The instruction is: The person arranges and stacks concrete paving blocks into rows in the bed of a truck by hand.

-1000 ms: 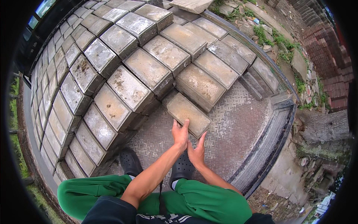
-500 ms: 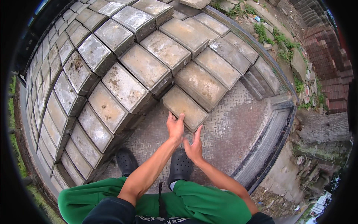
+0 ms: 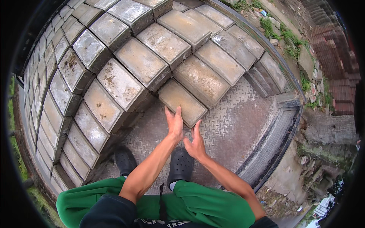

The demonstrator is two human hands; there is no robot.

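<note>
A grey-tan concrete paving block (image 3: 182, 99) lies on the ridged metal floor at the near end of a row of like blocks. My left hand (image 3: 174, 123) grips its near long side, thumb over the top edge and fingers against the side face. At the near right corner, my right hand (image 3: 195, 141) touches the block with its fingertips. Its fingers are stretched out, with the thumb apart. Another block (image 3: 201, 81) stands right behind the touched one. The block's underside and some of my fingertips are hidden.
Stepped stacks of concrete blocks (image 3: 123, 80) rise at the left and far side. Ridged metal floor (image 3: 235, 125) shows at the right, bounded by a raised metal edge (image 3: 272, 138). My dark clogs (image 3: 180, 164) stand near the stack. Rubble and reddish bricks (image 3: 334, 57) lie beyond.
The view has shifted slightly, so the stack and hands appear a little higher and further left. Both hands keep nearly the same places at the block.
</note>
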